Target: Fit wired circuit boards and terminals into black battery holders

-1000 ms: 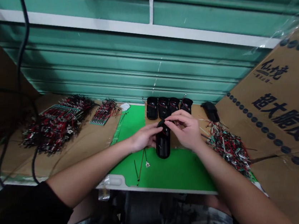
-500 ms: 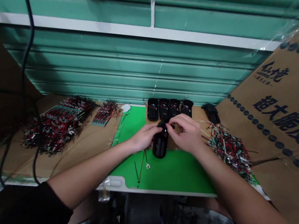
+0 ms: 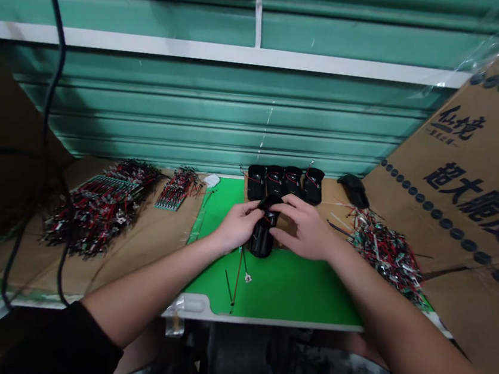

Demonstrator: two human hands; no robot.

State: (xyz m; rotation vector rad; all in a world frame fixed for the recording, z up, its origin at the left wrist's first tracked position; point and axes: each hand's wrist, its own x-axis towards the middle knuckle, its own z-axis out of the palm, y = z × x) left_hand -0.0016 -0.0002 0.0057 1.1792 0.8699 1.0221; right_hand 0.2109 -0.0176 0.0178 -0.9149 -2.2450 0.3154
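Green corrugated shutter [image 3: 194,115] fills the upper head view, crossed by a white rail [image 3: 219,53], with a black cable [image 3: 50,98] hanging down at the left. Below it, a green mat [image 3: 291,291] lies on the bench [image 3: 170,250], and brown cardboard [image 3: 165,249] covers the bench to the left of the mat.

Both hands are closed around one black holder [image 3: 262,236], which stands tilted over the mat, with red and black wires at its top end. The left hand [image 3: 238,226] wraps its left side, and the right hand [image 3: 303,230] grips its top and right side, so the fingers of both nearly meet on it.

Just beyond the hands, four more black holders [image 3: 283,182] stand side by side in a row, touching one another, with fine red wires on them. Three thin wires [image 3: 236,278] lie on the mat just below the held holder, one ending in a small metal lug [image 3: 247,278].

Three heaps of wired parts lie apart: a large one [image 3: 93,217] and a narrow one [image 3: 176,187] at the left, and one [image 3: 386,253] at the right, beside a black pouch [image 3: 354,190]. Printed cardboard [image 3: 471,176] leans at the far right.
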